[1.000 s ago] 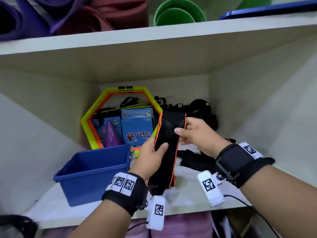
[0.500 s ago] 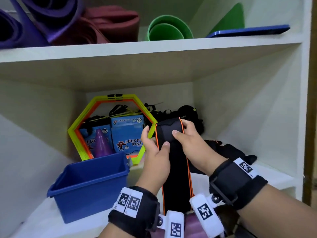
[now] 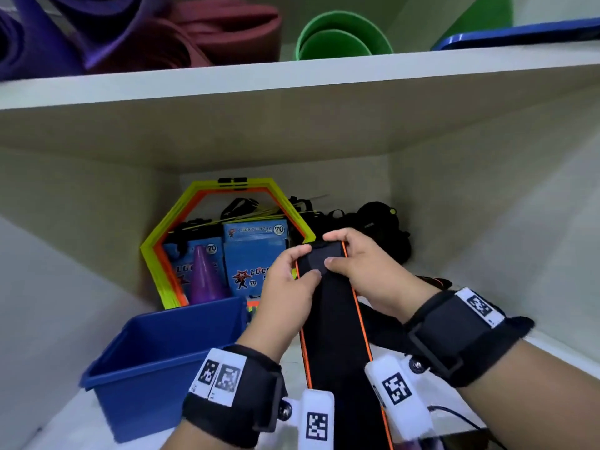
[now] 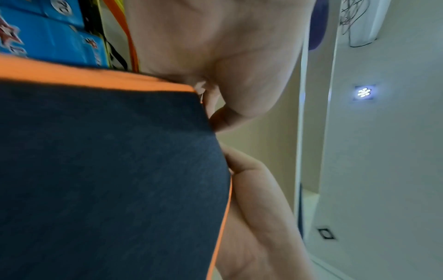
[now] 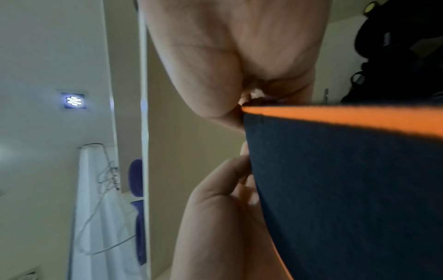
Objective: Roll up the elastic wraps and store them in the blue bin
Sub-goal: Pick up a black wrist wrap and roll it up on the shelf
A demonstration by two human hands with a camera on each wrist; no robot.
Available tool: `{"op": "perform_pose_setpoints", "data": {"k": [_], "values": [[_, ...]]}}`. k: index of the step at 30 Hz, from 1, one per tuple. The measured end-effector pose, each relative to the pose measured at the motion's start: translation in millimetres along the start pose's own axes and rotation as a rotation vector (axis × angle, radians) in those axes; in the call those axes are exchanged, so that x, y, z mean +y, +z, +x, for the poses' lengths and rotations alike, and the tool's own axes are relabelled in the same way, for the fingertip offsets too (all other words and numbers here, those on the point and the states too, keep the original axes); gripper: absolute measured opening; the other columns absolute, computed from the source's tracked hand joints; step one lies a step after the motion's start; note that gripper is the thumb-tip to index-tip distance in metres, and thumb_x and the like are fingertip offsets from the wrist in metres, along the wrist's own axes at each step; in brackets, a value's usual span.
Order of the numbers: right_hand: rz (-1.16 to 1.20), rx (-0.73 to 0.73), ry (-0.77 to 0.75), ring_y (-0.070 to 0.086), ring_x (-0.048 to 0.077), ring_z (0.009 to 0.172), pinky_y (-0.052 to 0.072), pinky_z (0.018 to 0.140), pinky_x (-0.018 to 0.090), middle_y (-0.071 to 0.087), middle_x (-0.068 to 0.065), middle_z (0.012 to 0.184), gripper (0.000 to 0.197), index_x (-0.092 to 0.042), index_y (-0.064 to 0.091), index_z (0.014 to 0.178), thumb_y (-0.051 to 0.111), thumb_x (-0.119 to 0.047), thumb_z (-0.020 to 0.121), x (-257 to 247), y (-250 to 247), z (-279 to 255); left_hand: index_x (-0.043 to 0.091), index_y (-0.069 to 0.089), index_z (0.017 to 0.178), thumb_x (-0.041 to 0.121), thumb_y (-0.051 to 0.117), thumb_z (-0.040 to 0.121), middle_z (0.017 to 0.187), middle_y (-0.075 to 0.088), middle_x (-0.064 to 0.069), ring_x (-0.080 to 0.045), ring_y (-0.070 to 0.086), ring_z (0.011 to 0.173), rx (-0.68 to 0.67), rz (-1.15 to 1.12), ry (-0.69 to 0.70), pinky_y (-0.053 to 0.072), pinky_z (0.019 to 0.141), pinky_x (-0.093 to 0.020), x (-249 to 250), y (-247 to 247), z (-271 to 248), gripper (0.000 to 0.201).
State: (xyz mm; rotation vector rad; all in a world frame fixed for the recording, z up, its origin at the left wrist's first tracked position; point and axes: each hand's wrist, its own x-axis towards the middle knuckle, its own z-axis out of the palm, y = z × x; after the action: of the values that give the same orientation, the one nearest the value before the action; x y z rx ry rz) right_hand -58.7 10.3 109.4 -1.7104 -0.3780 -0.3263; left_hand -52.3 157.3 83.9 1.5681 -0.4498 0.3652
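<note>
A long black elastic wrap (image 3: 334,323) with orange edges hangs straight down between my hands, in front of the lower shelf. My left hand (image 3: 292,271) pinches its top left corner, thumb on the front. My right hand (image 3: 344,251) pinches the top right corner, its fingers curled over the upper end. The wrist views show the same dark cloth (image 4: 107,170) (image 5: 347,189) with its orange border, pinched between thumb and fingers. The blue bin (image 3: 168,358) stands on the shelf to the lower left of my hands; nothing shows inside it.
Behind the bin lean yellow-orange hexagon rings (image 3: 227,190), blue boxes (image 3: 256,251) and a purple cone (image 3: 204,277). A heap of black straps (image 3: 380,228) lies at the back right, with more black wraps (image 3: 431,282) behind my right wrist. Rolled mats (image 3: 337,37) fill the shelf above.
The wrap was bunched between my hands; it now hangs flat and straight. Both hands have shifted to its top end, the right one's fingers curling over it.
</note>
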Motion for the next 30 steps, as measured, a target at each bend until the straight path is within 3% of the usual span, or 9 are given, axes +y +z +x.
{"op": "perform_pose_setpoints", "data": {"k": [4,7,9,13,15,19,23,26,30], "values": [[-0.106,0.0,0.013,0.069,0.024,0.083,0.058,0.063,0.04,0.067,0.021,0.111,0.042,-0.028,0.053,0.114,0.067,0.001,0.087,25.4,-3.9,48.4,0.035,0.063,0.114,0.014,0.062,0.082,0.115,0.071,-0.01,-0.027,0.073,0.095,0.001,0.141,-0.056,0.059,0.087,-0.051,-11.1,-3.3,36.3,0.038],[-0.158,0.107,-0.158,0.07,0.022,0.101,0.056,0.094,0.047,0.07,0.012,0.115,0.076,-0.028,0.04,0.14,0.073,-0.002,0.076,21.7,-6.9,84.7,0.028,0.066,0.111,0.0,0.058,0.091,0.112,0.072,-0.013,-0.021,0.07,0.092,0.024,0.186,0.012,0.057,0.084,-0.033,6.4,-5.0,71.2,0.035],[-0.133,0.172,-0.278,0.07,0.018,0.105,0.053,0.1,0.044,0.073,0.005,0.112,0.077,-0.02,0.042,0.142,0.075,0.002,0.076,10.6,-12.5,102.7,0.026,0.07,0.103,0.003,0.06,0.093,0.103,0.073,-0.008,-0.014,0.064,0.086,0.075,0.256,0.12,0.05,0.076,-0.02,29.7,-9.0,88.4,0.027],[-0.071,0.229,-0.428,0.071,0.003,0.084,0.056,0.082,0.028,0.076,-0.003,0.098,0.057,-0.027,0.05,0.115,0.076,0.003,0.074,-6.4,-20.6,111.4,0.026,0.072,0.092,0.009,0.069,0.09,0.097,0.075,-0.001,-0.01,0.068,0.089,0.127,0.33,0.292,0.052,0.084,-0.023,52.5,-17.1,96.4,0.018],[-0.102,0.206,-0.425,0.07,0.002,0.078,0.053,0.076,0.026,0.075,-0.003,0.092,0.048,-0.021,0.053,0.105,0.077,0.004,0.073,4.4,-20.3,102.3,0.027,0.062,0.098,0.009,0.072,0.087,0.088,0.074,-0.003,-0.012,0.066,0.078,0.14,0.328,0.293,0.053,0.076,-0.029,38.8,-18.4,86.5,0.023],[-0.374,0.006,-0.232,0.065,0.015,0.075,0.054,0.073,0.038,0.067,-0.005,0.079,0.039,-0.025,0.057,0.084,0.084,-0.006,0.064,64.3,-16.5,61.7,0.028,0.052,0.122,0.012,0.074,0.085,0.067,0.069,0.007,-0.009,0.065,0.068,0.078,0.453,0.121,0.051,0.067,-0.023,-26.3,-23.9,43.2,0.046],[-0.629,-0.289,-0.059,0.054,-0.006,0.057,0.04,0.054,0.016,0.058,-0.012,0.064,0.037,-0.028,0.055,0.069,0.085,-0.009,0.063,128.3,-15.0,3.3,0.027,0.064,0.096,0.012,0.077,0.08,0.068,0.063,0.007,-0.009,0.062,0.06,-0.103,0.574,-0.103,0.051,0.062,-0.03,-97.3,-27.0,-14.9,0.025],[-0.804,-0.483,-0.026,0.055,-0.006,0.058,0.038,0.053,0.013,0.058,-0.012,0.062,0.03,-0.03,0.055,0.067,0.082,-0.016,0.066,150.8,-18.9,-23.3,0.025,0.061,0.084,0.02,0.078,0.075,0.071,0.068,-0.001,-0.018,0.065,0.063,-0.224,0.643,-0.169,0.055,0.066,-0.038,-126.6,-26.4,-50.3,0.02],[-0.908,-0.608,0.0,0.059,0.0,0.066,0.044,0.059,0.015,0.062,-0.014,0.068,0.019,-0.031,0.064,0.076,0.079,-0.022,0.067,149.9,-26.5,-35.7,0.037,0.062,0.088,0.036,0.069,0.069,0.075,0.069,0.013,-0.01,0.068,0.072,-0.341,0.693,-0.199,0.059,0.073,-0.039,-133.5,-31.5,-69.9,0.02]]}}
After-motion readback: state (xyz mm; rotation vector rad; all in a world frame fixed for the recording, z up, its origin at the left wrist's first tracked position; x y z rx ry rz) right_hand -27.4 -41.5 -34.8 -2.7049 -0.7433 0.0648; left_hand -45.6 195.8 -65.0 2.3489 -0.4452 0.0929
